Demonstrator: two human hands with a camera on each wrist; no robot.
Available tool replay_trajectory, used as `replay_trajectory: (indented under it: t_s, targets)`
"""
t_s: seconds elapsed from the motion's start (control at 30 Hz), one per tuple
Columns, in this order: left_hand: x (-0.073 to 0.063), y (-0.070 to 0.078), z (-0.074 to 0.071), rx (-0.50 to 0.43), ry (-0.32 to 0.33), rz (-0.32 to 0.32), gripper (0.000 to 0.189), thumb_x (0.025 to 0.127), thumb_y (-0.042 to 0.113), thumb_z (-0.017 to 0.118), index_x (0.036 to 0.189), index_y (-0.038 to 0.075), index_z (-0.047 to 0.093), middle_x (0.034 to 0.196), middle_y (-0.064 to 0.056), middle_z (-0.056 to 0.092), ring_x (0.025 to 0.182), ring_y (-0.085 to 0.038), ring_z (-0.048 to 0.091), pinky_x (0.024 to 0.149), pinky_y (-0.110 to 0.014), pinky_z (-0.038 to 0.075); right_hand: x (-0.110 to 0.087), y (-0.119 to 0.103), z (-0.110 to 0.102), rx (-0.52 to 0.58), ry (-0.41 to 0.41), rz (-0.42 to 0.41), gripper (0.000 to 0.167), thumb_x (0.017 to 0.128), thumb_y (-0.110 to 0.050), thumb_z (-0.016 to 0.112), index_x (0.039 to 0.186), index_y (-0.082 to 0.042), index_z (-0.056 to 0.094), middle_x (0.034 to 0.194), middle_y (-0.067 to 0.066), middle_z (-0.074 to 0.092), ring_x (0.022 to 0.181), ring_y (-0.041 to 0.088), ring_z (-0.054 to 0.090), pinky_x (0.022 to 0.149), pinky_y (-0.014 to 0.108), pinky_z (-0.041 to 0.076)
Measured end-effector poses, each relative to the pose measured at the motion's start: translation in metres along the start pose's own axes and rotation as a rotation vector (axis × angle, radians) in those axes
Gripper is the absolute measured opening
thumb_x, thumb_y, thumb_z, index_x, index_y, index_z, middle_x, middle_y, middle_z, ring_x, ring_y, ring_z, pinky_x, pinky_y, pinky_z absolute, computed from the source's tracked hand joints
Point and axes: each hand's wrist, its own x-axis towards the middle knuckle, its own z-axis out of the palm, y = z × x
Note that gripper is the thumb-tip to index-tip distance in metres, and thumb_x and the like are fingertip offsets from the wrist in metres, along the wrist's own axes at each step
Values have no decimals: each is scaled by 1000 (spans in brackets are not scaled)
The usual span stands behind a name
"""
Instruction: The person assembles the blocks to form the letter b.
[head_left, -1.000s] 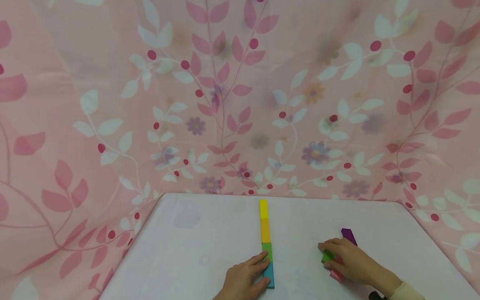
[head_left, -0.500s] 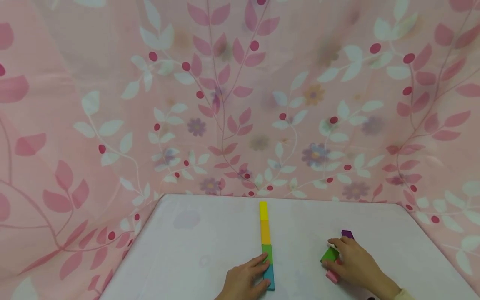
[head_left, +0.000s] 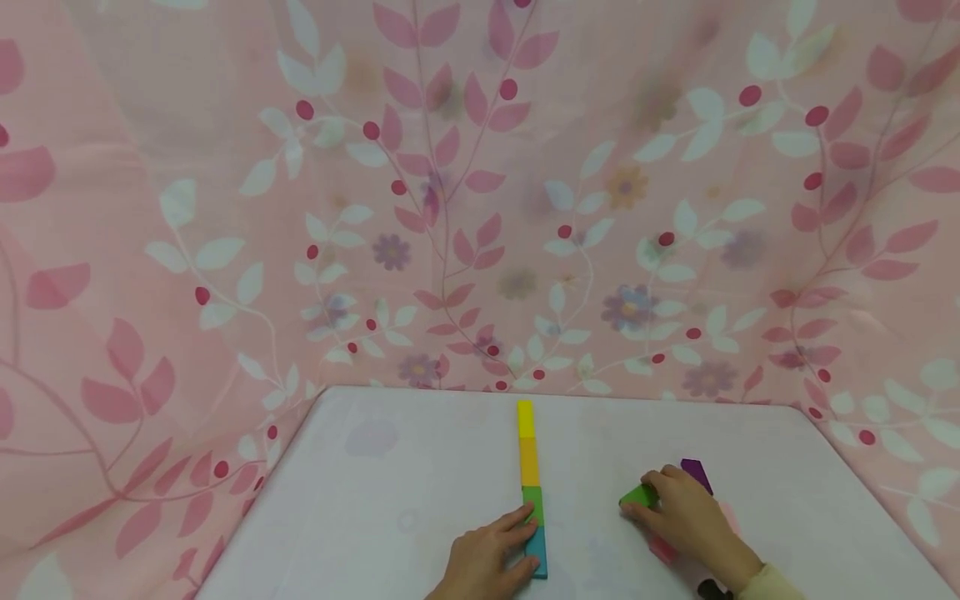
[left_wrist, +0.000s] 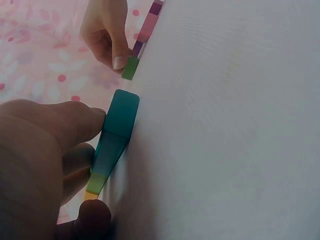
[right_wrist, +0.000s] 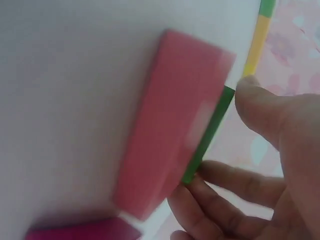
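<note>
A straight row of blocks runs away from me: a blue block (head_left: 536, 546) nearest, then a green block (head_left: 533, 495), an orange block (head_left: 529, 461) and a yellow block (head_left: 526, 419). My left hand (head_left: 487, 554) rests its fingertips and thumb on the blue and nearer green blocks. To the right, my right hand (head_left: 686, 512) pinches another green block (head_left: 636, 497) between thumb and fingers. Under that hand lies a pink block (right_wrist: 175, 125), which overlaps the held green block (right_wrist: 212, 135) in the right wrist view.
A purple block (head_left: 696, 476) lies beyond my right hand, and a second pink block (head_left: 729, 518) shows beside its wrist. Something black (head_left: 714, 590) sits by the sleeve. The white table (head_left: 390, 500) ends at a pink floral curtain (head_left: 480, 208).
My right hand has taken the green block between thumb and fingers and shifted it left, off its earlier spot by the pink block. My left hand has stayed on the row.
</note>
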Motion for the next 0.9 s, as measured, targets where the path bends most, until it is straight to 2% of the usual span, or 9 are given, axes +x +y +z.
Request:
replay_trajectory:
  t_s: [0.13, 0.23, 0.47, 0.7, 0.9]
  targets:
    - [0, 1, 0, 6, 3, 1, 49, 97, 45, 75, 138, 19, 72, 156, 11, 58, 128, -17, 69, 76, -33, 61, 5, -7, 3, -42, 5, -71, 55, 83, -51, 87, 113, -4, 80, 99, 2, 72, 85, 13, 63, 70, 33, 56]
    - [0, 1, 0, 13, 9, 4, 49, 97, 45, 74, 138, 18, 72, 156, 10, 59, 127, -18, 70, 75, -33, 61, 7, -9, 5, -63, 20, -90, 55, 80, -48, 89, 115, -5, 81, 102, 4, 74, 91, 18, 69, 75, 40, 60]
    - [0, 1, -1, 14, 10, 7, 49, 98, 46, 74, 139, 19, 72, 156, 10, 58, 125, -18, 70, 72, -29, 59, 9, -10, 10, -26, 14, 11, 56, 78, -48, 91, 118, -9, 82, 100, 6, 73, 85, 15, 64, 65, 37, 56]
    - [-1, 3, -3, -8, 28, 6, 48, 98, 45, 74, 138, 19, 72, 156, 10, 59, 127, -19, 69, 78, -32, 61, 17, -16, 12, 7, 21, 39, 57, 77, -45, 92, 117, -6, 81, 87, 3, 68, 75, 11, 54, 64, 32, 47]
    - [-1, 3, -2, -18, 28, 1, 49, 98, 46, 73, 139, 20, 72, 156, 10, 59, 130, -19, 68, 79, -29, 59, 24, -22, 13, 45, 20, 59, 54, 74, -41, 95, 113, -5, 82, 92, 6, 75, 78, 13, 58, 63, 32, 45]
